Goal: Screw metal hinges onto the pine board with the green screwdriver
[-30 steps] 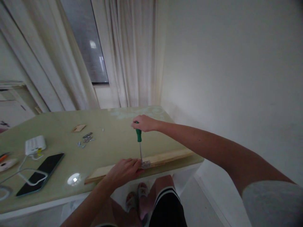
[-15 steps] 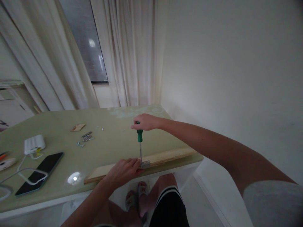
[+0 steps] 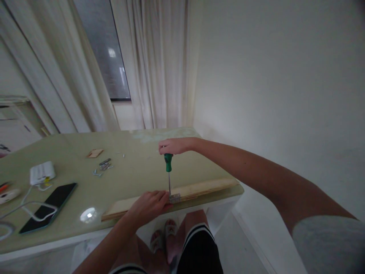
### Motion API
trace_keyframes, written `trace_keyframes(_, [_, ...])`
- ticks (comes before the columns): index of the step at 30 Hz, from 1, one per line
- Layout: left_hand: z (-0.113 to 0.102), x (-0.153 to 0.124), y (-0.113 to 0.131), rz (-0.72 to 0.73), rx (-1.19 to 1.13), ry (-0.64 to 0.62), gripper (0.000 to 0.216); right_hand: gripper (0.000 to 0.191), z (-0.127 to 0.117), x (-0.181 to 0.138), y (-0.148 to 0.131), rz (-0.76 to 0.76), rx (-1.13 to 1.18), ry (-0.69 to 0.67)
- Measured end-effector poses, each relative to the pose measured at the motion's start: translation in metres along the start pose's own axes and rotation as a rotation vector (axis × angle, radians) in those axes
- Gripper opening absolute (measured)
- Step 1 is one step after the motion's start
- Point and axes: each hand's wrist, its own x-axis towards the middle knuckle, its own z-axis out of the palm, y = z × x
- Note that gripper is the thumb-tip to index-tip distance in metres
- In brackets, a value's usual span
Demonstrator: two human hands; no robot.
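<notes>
My right hand (image 3: 174, 146) is closed over the top of a green-handled screwdriver (image 3: 168, 163). The screwdriver stands nearly upright, its shaft reaching down to a small metal bracket or hinge (image 3: 175, 198). That fitting lies on the edge of a long, pale wooden board (image 3: 208, 187) along the table's near edge. My left hand (image 3: 151, 205) grips the board just left of the fitting, fingers together and touching the spot beside the screwdriver tip. The tip itself, and any screw under it, is too small to make out.
On the green table (image 3: 137, 152) lie several screws (image 3: 97, 173), metal hardware pieces (image 3: 105, 164) and a small wooden piece (image 3: 94, 153). Further left are a phone (image 3: 49, 207), a white cable (image 3: 31, 217) and a white charger-like box (image 3: 42, 173). A wall (image 3: 270, 95) rises at right.
My right hand has turned slightly on the screwdriver's handle, its fingers now flatter over the top. The screwdriver, board and left hand stay in nearly the same place.
</notes>
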Motion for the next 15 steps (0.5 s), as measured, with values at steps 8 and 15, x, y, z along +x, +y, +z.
trace_keyframes(8, [-0.0030, 0.0046, -0.0037, 0.016, 0.027, -0.015, 0.020, 0.037, 0.0026, -0.0028, -0.0036, 0.114, -0.104, 0.090])
trace_keyframes(15, [0.0000, 0.0033, -0.0016, 0.003, 0.027, -0.021, 0.025, 0.021, -0.0013, -0.0008, 0.0013, 0.032, -0.010, 0.007])
